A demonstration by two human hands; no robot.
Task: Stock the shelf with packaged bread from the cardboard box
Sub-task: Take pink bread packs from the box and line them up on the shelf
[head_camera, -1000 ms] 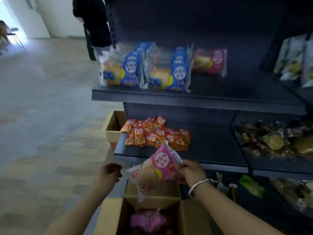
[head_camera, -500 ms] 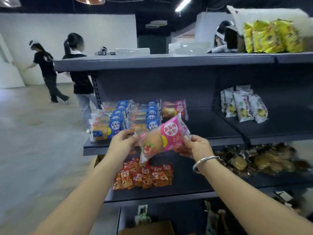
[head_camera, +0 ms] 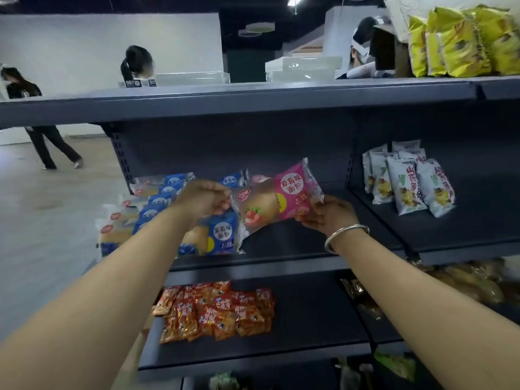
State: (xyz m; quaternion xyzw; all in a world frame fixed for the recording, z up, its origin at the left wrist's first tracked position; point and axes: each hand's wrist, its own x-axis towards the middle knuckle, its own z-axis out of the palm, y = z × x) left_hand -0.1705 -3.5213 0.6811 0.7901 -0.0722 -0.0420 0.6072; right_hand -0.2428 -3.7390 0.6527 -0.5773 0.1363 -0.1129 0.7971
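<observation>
A pink strawberry bread pack (head_camera: pixel 277 199) hangs tilted just above the dark middle shelf (head_camera: pixel 295 246), held by both hands. My left hand (head_camera: pixel 204 199) pinches its left end, and my right hand (head_camera: pixel 327 212), with a silver bangle on the wrist, grips its right end. To the left, rows of blue bread packs (head_camera: pixel 168 218) stand on the same shelf. Another pink pack (head_camera: pixel 257 178) peeks out behind the held one. The cardboard box is out of view.
Orange-red snack packets (head_camera: pixel 216 311) lie on the lower shelf. White and green bags (head_camera: pixel 408 181) stand in the right bay, yellow bags (head_camera: pixel 464 40) on the top shelf. Other people stand behind the shelving and on the floor at the left.
The pink pack has been lifted from the box up to the middle shelf. My left hand has taken hold of its left end. The view has risen and the box has left it.
</observation>
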